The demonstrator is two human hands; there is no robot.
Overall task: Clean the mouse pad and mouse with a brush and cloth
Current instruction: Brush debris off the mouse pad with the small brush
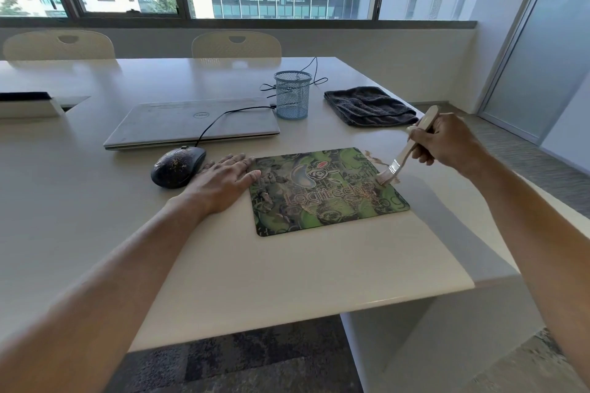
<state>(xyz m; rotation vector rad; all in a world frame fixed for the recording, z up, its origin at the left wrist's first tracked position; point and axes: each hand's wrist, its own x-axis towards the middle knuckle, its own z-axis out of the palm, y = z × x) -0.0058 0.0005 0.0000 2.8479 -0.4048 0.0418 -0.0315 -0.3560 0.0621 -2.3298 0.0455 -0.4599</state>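
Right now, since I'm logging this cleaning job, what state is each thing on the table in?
Mouse pad: flat, crumbs on its right part.
Mouse: speckled with crumbs, cable attached.
Brush: gripped by the right hand, bristles on the pad's far right edge.
Cloth: folded, untouched.
Laptop: closed.
Mesh cup: upright.
Left hand: flat, thumb at the pad's left edge.

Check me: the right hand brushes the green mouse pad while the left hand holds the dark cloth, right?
Not quite. In the head view the right hand, gripping the brush, brushes the green mouse pad, but the left hand holds nothing and lies flat at the pad's left edge. The dark cloth lies folded on the table beyond it.
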